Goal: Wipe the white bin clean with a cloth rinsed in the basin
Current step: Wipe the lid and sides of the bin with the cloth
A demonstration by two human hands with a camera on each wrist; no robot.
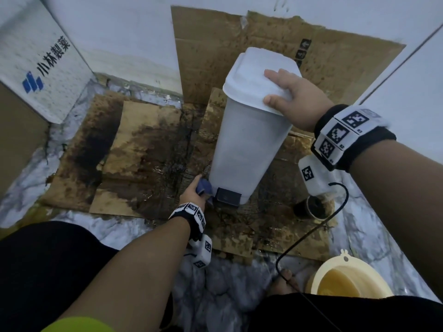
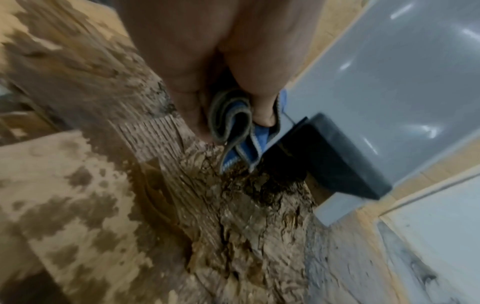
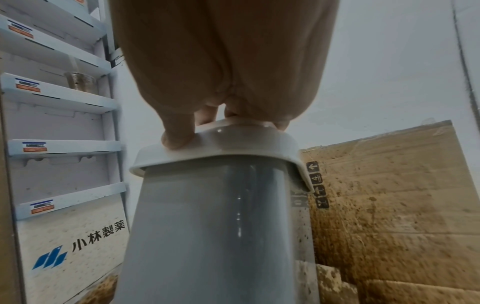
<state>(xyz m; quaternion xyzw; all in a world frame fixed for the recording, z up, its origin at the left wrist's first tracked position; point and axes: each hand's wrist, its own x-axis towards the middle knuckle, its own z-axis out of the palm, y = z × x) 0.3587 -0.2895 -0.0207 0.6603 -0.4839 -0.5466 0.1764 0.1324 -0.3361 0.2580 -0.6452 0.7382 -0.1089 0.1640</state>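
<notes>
The white pedal bin [image 1: 244,144] stands on wet, stained cardboard, its lid [image 1: 254,77] closed and its black pedal [image 1: 227,197] facing me. My left hand [image 1: 194,189] grips a folded blue cloth [image 1: 205,186] against the bin's lower left corner, beside the pedal. In the left wrist view the cloth [image 2: 233,131] is bunched between thumb and fingers, touching the bin wall [image 2: 376,86] above the pedal [image 2: 335,156]. My right hand [image 1: 285,92] rests on the lid's right side, thumb over its front rim; in the right wrist view the thumb presses the lid [image 3: 233,144].
A cream basin [image 1: 347,276] of yellowish water sits at the lower right on the marble floor. A dark cup [image 1: 311,207] stands right of the bin. Soiled cardboard [image 1: 134,154] covers the floor and back wall. A white printed display stand [image 1: 40,68] is at left.
</notes>
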